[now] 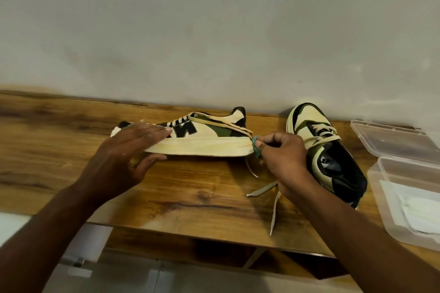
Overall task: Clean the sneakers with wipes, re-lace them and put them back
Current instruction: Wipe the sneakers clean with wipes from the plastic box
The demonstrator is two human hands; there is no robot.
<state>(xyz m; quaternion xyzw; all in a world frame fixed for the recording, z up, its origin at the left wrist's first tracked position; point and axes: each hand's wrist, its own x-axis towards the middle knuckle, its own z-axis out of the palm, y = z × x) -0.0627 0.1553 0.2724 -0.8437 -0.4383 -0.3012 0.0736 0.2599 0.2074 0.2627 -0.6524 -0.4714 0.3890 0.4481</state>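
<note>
**Wipe pinched at the heel, sole edge running leftward**

Left sneaker (190, 137) lying on its side across the wooden table (71, 145), long axis left to right, toe under the left hand (133, 150), heel pointing at the right hand (283, 157). Left fingers straight and close together, pressed flat over the toe, thumb tucked beneath the sole edge: steadying, not gripping. Right fingers curled, pinching a small teal wipe (256, 146) against the heel end of the cream midsole. Probably mid-clean, with the rest of the sole edge lying to the left of the fingertips, so the likely stroke runs along the shoe's length toward the bracing hand.

Second sneaker (328, 150) just behind and right of the right hand, touching or nearly so; little room rightward. Loose laces (273, 207) trailing toward the near table edge, one end hanging over it. Open clear plastic box (404, 192) at the far right with white wipes inside. Bare table in front of the sole; wall close behind.
</note>
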